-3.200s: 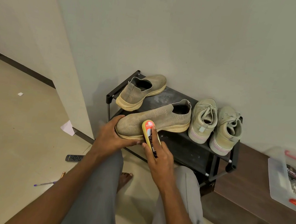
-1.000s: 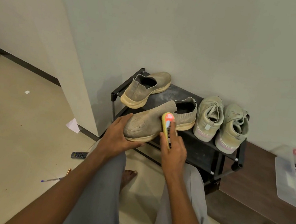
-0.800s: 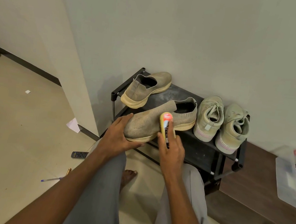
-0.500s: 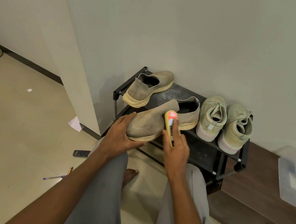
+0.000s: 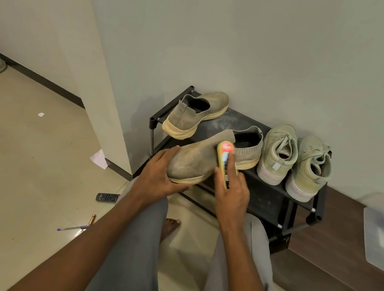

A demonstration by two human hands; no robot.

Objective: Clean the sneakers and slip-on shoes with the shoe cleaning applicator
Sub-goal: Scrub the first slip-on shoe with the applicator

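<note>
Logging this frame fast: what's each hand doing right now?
Left hand: grip closed around the toe of the slip-on shoe.
Right hand: grip closed on the shoe cleaning applicator, pressed against that shoe.

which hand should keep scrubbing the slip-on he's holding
Right. The right hand already grips the applicator against the held slip-on; the left hand is busy steadying its toe.
</note>
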